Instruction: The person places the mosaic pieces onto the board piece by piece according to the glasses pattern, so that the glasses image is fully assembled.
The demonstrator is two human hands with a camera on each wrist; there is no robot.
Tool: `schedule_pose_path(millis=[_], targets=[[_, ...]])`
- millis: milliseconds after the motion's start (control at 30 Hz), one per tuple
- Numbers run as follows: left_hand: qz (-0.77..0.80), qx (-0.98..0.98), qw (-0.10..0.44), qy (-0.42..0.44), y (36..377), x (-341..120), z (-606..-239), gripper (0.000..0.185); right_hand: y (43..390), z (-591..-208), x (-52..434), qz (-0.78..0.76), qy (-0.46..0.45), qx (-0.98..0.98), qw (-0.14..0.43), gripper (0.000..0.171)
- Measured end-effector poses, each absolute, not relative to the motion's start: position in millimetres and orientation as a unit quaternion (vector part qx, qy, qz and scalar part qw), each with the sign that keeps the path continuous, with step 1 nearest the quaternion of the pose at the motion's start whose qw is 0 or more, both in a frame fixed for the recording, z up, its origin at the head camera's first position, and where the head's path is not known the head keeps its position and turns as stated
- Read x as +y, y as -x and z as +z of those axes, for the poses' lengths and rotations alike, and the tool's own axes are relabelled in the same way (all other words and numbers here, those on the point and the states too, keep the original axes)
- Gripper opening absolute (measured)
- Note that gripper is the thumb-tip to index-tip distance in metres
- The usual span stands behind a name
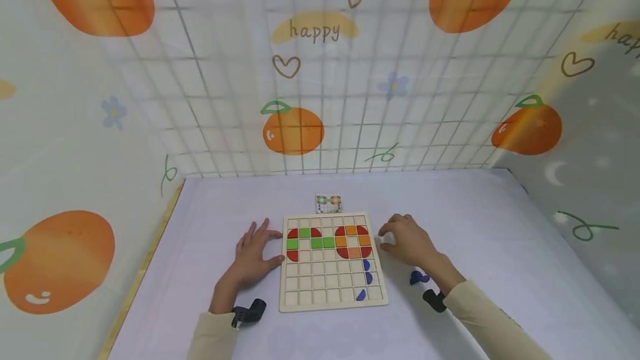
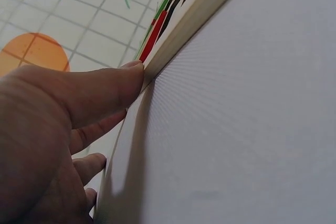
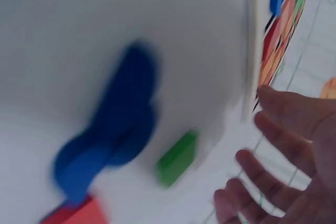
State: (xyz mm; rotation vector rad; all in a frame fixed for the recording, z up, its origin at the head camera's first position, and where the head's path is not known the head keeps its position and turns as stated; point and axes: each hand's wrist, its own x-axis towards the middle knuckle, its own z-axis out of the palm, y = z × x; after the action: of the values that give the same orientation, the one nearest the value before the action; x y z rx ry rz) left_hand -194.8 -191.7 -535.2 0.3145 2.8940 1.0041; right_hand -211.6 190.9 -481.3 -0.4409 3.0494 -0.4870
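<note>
A square wooden grid board (image 1: 320,282) lies on the table in the head view. Red rounded pieces, green squares (image 1: 329,243) and orange squares (image 1: 351,230) fill cells in its upper part; blue half-round pieces (image 1: 369,278) sit in cells down the right side. My left hand (image 1: 252,254) rests at the board's left edge, thumb and fingers spread, the thumb (image 2: 115,85) touching the rim in the left wrist view. Beyond the right edge is my right hand (image 1: 410,240), its fingers loosely bent and apart, with nothing between them.
A small pattern card (image 1: 328,203) lies behind the board. Loose blue pieces (image 3: 115,119), a green block (image 3: 177,159) and a red piece (image 3: 79,212) lie on the table near my right hand. Patterned cloth walls (image 1: 380,126) surround the table.
</note>
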Motion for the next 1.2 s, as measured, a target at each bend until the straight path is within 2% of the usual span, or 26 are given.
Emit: schedule_pose_path(millis=[233,533,833,1200], targets=[[0.336,0.935,0.027,-0.108,193,-192,-533,0.050,203,-481,229,-0.174,0.109,0.977,0.048,0.024],[0.326,0.940,0.026,-0.100,193,-191,-537,0.050,197,-478,243,-0.213,0.112,0.967,0.087,0.026],[0.326,0.940,0.023,-0.096,194,-191,-537,0.051,212,-487,235,-0.070,0.159,0.984,0.042,0.030],[0.326,0.939,0.017,-0.105,194,-193,-538,0.052,230,-476,180,-0.050,0.233,0.971,-0.011,0.027]])
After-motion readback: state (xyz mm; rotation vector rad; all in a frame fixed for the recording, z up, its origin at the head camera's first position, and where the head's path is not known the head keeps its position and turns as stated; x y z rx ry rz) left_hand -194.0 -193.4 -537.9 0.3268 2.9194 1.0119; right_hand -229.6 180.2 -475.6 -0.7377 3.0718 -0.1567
